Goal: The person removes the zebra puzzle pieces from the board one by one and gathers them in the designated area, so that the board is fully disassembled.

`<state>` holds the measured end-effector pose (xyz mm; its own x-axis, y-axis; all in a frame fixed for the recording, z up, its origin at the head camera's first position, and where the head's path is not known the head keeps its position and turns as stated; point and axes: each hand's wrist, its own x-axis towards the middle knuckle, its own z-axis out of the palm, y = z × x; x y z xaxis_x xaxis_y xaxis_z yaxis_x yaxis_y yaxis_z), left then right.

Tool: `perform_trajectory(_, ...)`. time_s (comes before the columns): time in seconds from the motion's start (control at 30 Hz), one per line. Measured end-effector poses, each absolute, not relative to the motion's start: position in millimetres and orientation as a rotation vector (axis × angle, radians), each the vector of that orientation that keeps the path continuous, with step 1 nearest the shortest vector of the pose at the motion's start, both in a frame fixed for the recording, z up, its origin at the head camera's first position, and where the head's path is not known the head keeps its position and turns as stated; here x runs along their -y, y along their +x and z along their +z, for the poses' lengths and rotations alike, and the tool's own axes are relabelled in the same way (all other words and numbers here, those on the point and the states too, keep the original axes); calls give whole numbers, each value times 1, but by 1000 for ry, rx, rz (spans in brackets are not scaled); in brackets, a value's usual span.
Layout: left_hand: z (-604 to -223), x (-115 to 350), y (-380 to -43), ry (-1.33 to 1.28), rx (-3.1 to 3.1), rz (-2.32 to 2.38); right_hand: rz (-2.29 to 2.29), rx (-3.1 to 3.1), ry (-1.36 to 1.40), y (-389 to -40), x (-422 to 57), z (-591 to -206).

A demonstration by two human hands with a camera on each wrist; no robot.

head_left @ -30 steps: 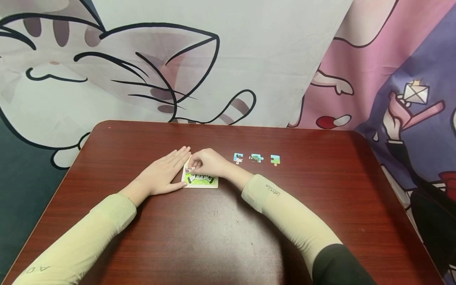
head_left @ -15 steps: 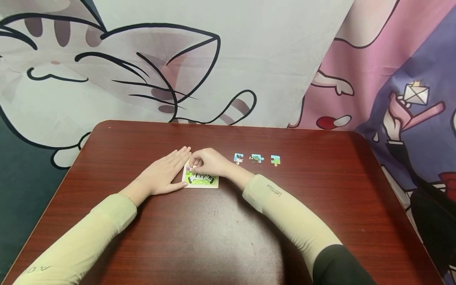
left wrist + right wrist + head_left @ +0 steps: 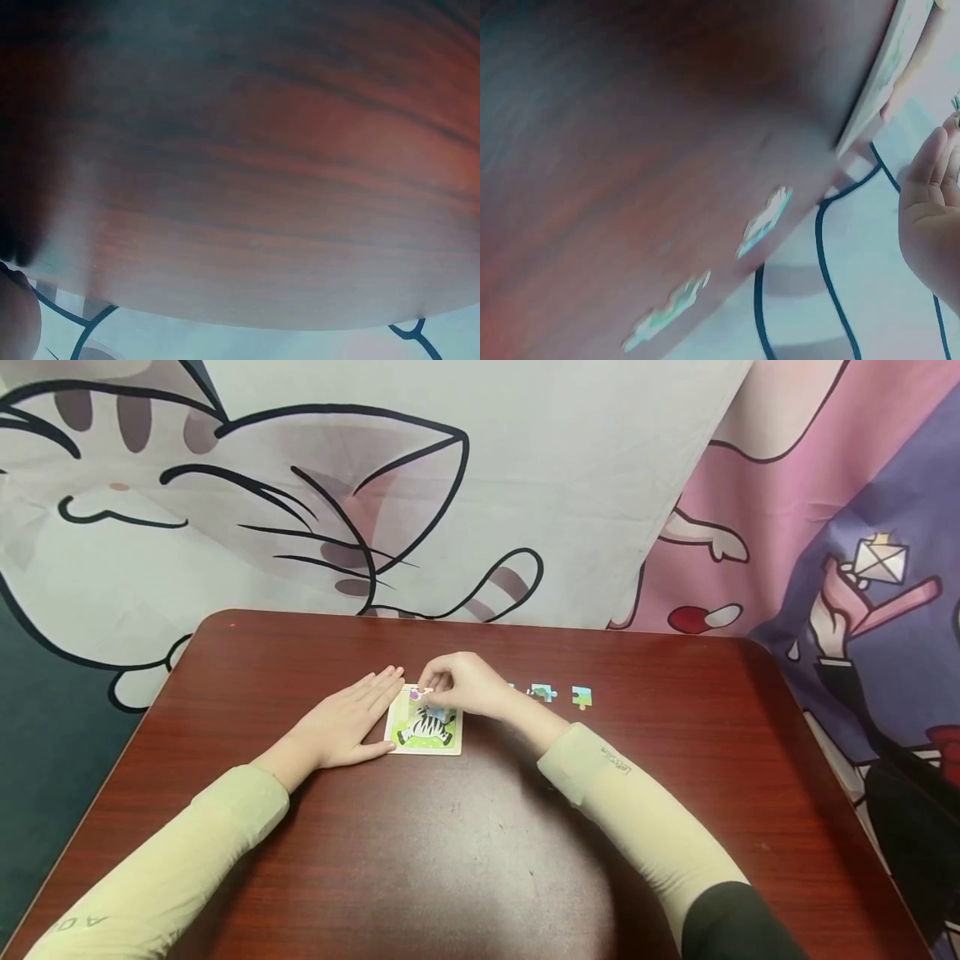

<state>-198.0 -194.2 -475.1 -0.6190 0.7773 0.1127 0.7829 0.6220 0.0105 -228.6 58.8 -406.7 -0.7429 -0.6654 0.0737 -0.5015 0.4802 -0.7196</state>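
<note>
A square puzzle board (image 3: 423, 739) with a zebra on green lies on the table. My left hand (image 3: 337, 722) rests flat beside it, fingers straight along its left edge and thumb at its lower left corner. Above the board's upper part, my right hand (image 3: 472, 685) pinches a small puzzle piece (image 3: 416, 694) with purple on it; the fingers cover part of it. At the right border of the right wrist view, the same piece (image 3: 956, 102) shows between the fingertips. The left wrist view holds mostly tabletop.
To the right of the board lie loose puzzle pieces: a blue-green one (image 3: 542, 692), a green-and-blue one (image 3: 581, 697), and one mostly hidden behind my right hand. The brown table (image 3: 450, 843) ends at a cloth backdrop (image 3: 600, 485) with cartoon drawings.
My right hand has moved up and to the right with the piece, uncovering more of the zebra and covering most of the nearest loose piece. My left hand has stayed in place.
</note>
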Motion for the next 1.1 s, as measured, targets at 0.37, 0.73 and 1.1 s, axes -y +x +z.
perform_trajectory(0.37,-474,193,-200,-1324,2750,-77,-1105,-2545,-911,-232,-104,-396)
perform_trajectory(0.73,-473,193,-200,-1319,2761,-68,-1015,-2527,-802,-227,-141,-409)
perform_trajectory(1.1,-473,193,-199,-1318,2755,-82,-957,-2494,-770,-220,-157,-421)
